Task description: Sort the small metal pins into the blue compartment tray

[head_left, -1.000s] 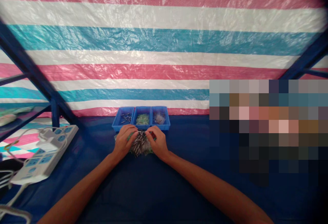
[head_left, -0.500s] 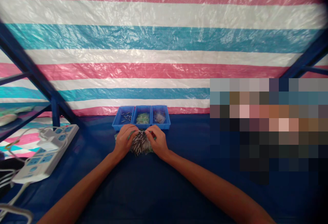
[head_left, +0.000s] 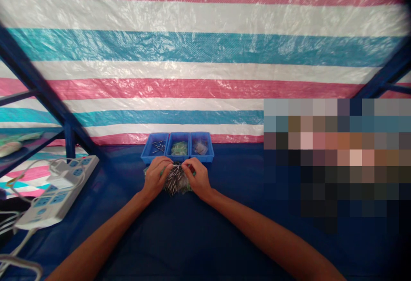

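A heap of small metal pins and green bits [head_left: 176, 181] lies on the dark blue table cover [head_left: 199, 234], just in front of me. My left hand [head_left: 155, 178] rests at the heap's left side with its fingers curled and pinched at the top of the pile. My right hand [head_left: 199, 178] mirrors it on the right side, fingers pinched at the same spot. What the fingertips grip is too small to make out. Behind the heap stand three blue bins: the left bin [head_left: 154, 147] with metal pins, the middle bin [head_left: 179, 147] with green pieces, the right bin [head_left: 201, 147] with pale pieces.
A white power strip [head_left: 54, 193] with plugs and cables lies at the left. A blue metal frame [head_left: 38, 88] rises on the left, another bar at the right. A striped pink, white and teal tarp [head_left: 205, 58] closes the back. A blurred patch covers the right.
Both hands stay pinched over the heap, with only slight finger movement. The view has shifted a little.
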`<state>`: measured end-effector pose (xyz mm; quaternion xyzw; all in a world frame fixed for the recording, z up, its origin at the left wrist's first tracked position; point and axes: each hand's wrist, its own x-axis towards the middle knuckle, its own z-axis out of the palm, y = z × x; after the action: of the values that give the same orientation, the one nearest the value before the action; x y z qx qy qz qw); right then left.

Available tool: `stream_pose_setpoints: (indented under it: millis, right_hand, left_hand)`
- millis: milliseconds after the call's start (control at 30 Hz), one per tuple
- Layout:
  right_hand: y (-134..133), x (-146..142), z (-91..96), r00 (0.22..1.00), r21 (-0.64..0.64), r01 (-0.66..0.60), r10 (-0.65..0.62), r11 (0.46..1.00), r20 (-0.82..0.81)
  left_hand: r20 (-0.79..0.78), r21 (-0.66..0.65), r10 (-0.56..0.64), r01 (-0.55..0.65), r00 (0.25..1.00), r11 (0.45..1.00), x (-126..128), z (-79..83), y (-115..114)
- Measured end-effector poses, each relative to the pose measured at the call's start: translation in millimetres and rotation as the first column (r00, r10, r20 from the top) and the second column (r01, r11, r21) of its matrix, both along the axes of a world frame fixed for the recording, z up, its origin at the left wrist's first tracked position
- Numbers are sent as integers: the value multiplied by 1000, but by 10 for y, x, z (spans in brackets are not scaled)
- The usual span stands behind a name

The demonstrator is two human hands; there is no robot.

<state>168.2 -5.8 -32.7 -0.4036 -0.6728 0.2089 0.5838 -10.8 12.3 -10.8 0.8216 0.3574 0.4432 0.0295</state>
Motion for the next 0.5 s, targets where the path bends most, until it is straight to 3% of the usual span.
stream_pose_setpoints:
  millis: [133,333,500]
  right_hand:
    - [-6,11,4,999,-12,27,-26,1000,23]
    - [-11,12,18,999,-2,26,-26,1000,43]
    - [-4,-2,-16,999,24,-12,11,1000,41]
  left_hand:
    - [14,3,24,-24,1000,1000,6,-12,-12]
    - [-4,48,-39,40,999,998,-2,0,11]
    - [-13,59,32,-31,999,998,-16,23,2]
